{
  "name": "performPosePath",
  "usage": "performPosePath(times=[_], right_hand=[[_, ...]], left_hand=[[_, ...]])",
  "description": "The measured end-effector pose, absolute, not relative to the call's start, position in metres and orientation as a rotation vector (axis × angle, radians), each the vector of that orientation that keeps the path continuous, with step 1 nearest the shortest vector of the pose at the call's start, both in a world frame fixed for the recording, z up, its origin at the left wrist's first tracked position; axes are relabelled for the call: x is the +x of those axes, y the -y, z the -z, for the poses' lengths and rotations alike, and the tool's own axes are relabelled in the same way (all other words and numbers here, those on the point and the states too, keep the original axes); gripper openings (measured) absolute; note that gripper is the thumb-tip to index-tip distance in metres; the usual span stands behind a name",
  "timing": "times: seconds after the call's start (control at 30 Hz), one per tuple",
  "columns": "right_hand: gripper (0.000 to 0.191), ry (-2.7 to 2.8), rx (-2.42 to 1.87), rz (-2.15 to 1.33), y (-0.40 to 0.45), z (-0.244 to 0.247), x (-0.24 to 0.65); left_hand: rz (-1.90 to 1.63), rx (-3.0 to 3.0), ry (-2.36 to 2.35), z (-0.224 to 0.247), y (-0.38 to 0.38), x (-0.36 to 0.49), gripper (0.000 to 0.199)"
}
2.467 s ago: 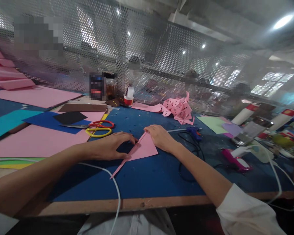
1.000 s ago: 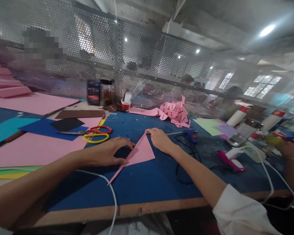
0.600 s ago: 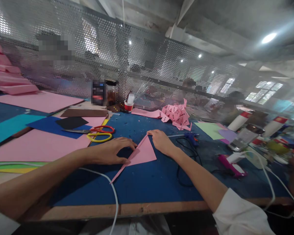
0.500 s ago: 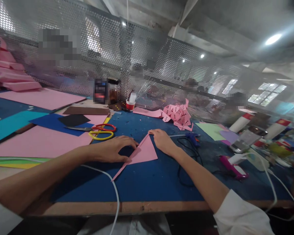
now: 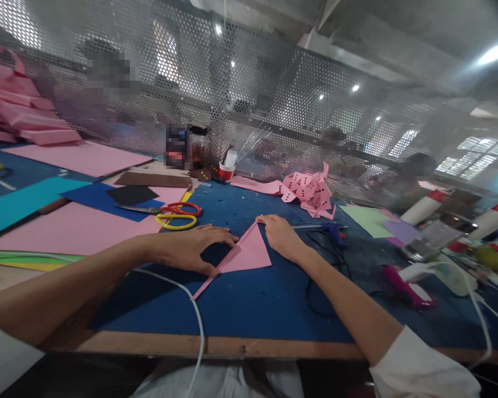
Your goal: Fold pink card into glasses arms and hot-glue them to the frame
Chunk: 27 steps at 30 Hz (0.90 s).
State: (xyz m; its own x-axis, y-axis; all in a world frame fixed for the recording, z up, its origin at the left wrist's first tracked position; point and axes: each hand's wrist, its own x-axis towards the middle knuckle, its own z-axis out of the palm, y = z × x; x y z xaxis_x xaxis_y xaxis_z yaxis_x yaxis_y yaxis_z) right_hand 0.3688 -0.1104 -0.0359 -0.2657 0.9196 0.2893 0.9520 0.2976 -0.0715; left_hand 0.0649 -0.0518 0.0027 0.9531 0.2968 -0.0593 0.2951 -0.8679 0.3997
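- Pink paper [image 5: 253, 253] on blue table surface [image 5: 240, 309], in front of the person, between the two hands; narrow folded strip along its left edge, slanting from far right to near left.
- Strip's pointed near end sticks out past the sheet, right at the white cable [image 5: 200, 326].
- Left hand [image 5: 191, 247]: thumb and fingers spread wide in a curve, tips on the folded strip, not wrapped round anything.
- Right hand [image 5: 281, 236]: fingertips together at the paper's far corner; pinching or just pressing, cannot tell.
- Scissors [image 5: 164, 210], red and yellow handles, just beyond left hand; blades over black piece [image 5: 133, 195] and blue sheet [image 5: 93, 197].
- Large pink sheet [image 5: 87, 229] left of those hands, teal sheet [image 5: 29, 204] farther left.
- Blue glue gun [image 5: 336, 233] right of right hand; magenta and white tool [image 5: 402, 284] farther right, nearer the person.
- Heap of pink dotted pieces [image 5: 307, 190] beyond right hand, red-and-white cup [image 5: 226, 172] left of it.
- Perforated screen [image 5: 282, 105] behind, blurry figures through it.
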Motion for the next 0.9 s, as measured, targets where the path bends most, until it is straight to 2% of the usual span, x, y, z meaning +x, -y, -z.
performPosePath(times=[0.5, 0.9], right_hand=[[0.050, 2.338, -1.642, 0.258, 0.114, 0.036, 0.369], [0.032, 2.313, -1.618, 0.347, 0.118, 0.026, 0.368]], left_hand=[[0.007, 2.662, -0.509, -0.005, 0.053, 0.065, 0.074], [-0.049, 2.678, -0.460, -0.001, 0.054, 0.062, 0.061]])
